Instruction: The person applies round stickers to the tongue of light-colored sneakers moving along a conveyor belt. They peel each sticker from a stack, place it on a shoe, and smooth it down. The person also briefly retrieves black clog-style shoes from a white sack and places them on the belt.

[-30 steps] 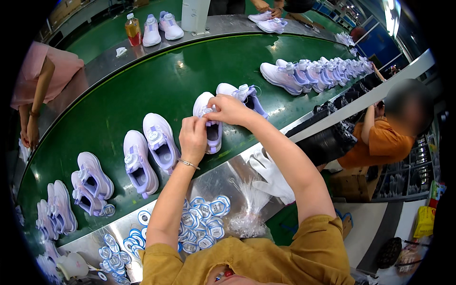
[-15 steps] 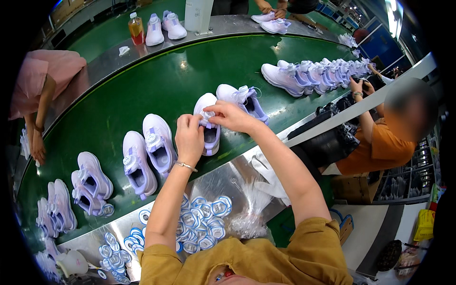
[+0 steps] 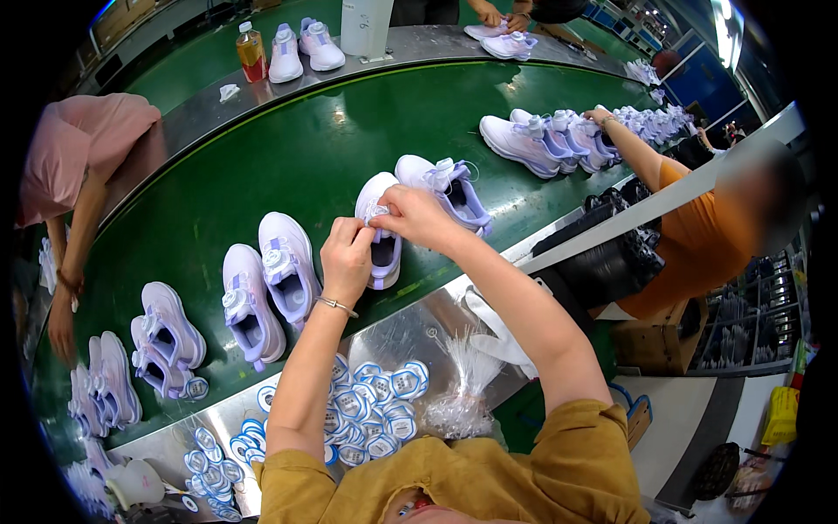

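Note:
A white and lilac sneaker [image 3: 383,262] stands on the green conveyor belt in front of me, its heel toward me. My left hand [image 3: 346,262] is closed in a pinch at its tongue, beside the opening. From the right, my right hand [image 3: 417,217] pinches at the same spot. Thin white lace shows between the fingertips; the exact grip is partly hidden. Just right of it stands another sneaker [image 3: 443,190], with a loose lace loop at its top. To the left is a pair of sneakers [image 3: 289,266] with round dials on their tongues.
Round blue-and-white tags [image 3: 371,406] lie heaped on the metal ledge [image 3: 410,327], beside a bundle of clear plastic strands [image 3: 463,384] and a white glove [image 3: 497,336]. A row of sneakers [image 3: 559,144] runs far right. Co-workers in orange [image 3: 698,236] and pink [image 3: 87,148] flank the belt.
My fingertips have drawn closer together at the tongue. The co-worker in orange has reached an arm onto the row of sneakers. The pink-clad co-worker's hand has moved nearer the left sneakers.

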A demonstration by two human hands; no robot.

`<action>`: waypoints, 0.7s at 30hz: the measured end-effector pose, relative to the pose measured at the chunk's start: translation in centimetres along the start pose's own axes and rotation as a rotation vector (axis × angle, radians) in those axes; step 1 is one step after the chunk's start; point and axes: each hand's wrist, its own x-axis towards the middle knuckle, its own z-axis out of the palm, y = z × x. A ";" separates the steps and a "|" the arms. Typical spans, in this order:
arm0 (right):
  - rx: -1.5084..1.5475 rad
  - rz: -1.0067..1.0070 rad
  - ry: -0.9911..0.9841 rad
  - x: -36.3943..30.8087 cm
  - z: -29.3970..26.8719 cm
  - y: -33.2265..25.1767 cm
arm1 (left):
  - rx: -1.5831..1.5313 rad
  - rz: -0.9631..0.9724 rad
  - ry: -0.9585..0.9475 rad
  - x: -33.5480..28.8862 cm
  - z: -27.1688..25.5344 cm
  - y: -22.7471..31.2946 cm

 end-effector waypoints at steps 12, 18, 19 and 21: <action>-0.098 0.087 -0.237 2.4 -0.7 -1.4 | -0.028 0.041 -0.005 0.1 -0.3 -0.5; 0.106 0.203 -0.252 1.1 -1.6 -0.9 | -0.018 0.018 -0.009 -0.2 -0.3 -0.7; 0.110 0.139 -0.209 0.7 -1.5 -0.4 | -0.018 0.016 -0.007 -0.2 -0.2 -0.7; 0.108 0.062 -0.150 0.3 -1.3 0.2 | -0.021 0.010 -0.003 -0.2 -0.2 -0.7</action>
